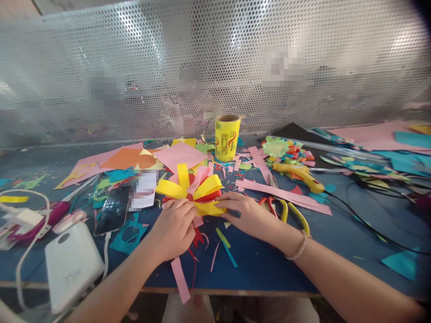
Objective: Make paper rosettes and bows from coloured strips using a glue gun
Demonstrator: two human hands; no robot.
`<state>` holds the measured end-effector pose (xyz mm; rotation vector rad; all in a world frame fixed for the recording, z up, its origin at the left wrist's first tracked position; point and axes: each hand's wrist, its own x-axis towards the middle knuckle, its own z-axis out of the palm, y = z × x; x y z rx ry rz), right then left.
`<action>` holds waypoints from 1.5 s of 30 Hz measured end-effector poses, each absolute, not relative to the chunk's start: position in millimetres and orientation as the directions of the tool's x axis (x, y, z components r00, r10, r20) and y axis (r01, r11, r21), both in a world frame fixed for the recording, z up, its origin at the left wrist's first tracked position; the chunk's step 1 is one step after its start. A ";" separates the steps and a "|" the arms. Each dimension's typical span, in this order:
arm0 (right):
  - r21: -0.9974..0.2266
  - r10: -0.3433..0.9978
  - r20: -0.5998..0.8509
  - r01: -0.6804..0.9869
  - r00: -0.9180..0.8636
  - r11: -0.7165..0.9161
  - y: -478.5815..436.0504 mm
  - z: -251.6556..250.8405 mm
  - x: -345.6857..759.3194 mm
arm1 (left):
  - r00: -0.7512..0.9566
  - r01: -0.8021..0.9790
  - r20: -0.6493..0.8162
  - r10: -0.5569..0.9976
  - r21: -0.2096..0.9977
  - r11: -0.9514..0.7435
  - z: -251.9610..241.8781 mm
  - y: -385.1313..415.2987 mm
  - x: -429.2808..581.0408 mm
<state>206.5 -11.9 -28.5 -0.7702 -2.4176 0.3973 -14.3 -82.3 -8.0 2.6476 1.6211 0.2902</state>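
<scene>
A paper flower (183, 181) with yellow looped petals and red and pink strips lies on the blue table in front of me. My left hand (177, 226) is closed over its near side, close to the red centre, fingers bent onto the paper. With its fingertips my right hand (247, 213) grips the outer end of a yellow paper strip (210, 208) at the flower's right. Red cut paper (198, 237) and a pink strip (181, 280) stick out below my left hand. The undersides of the fingers are hidden.
A yellow cardboard tube (227, 138) stands behind the flower. Right are yellow-handled scissors (296, 215) and a yellow glue gun (299, 175) with a black cord. Left are a phone (112, 211), a white power bank (74, 267) and cables. Paper scraps surround everything; a perforated metal panel (215, 54) rises behind.
</scene>
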 end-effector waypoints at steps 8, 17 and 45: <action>-0.461 0.590 0.521 0.378 -0.617 0.803 -2.0 -36.5 204.7 | 0.433 0.880 0.167 0.886 0.136 -0.456 -7.8 -82.6 -15.6; -0.592 0.666 0.594 0.316 -0.451 0.741 -3.2 -13.5 186.6 | 0.208 0.973 0.358 0.910 0.021 -0.230 -6.3 -85.8 4.2; -0.952 0.909 0.296 -0.171 -0.294 0.254 17.7 -6.5 164.3 | -0.481 -0.167 0.311 0.820 0.885 -0.434 11.7 -62.9 -7.6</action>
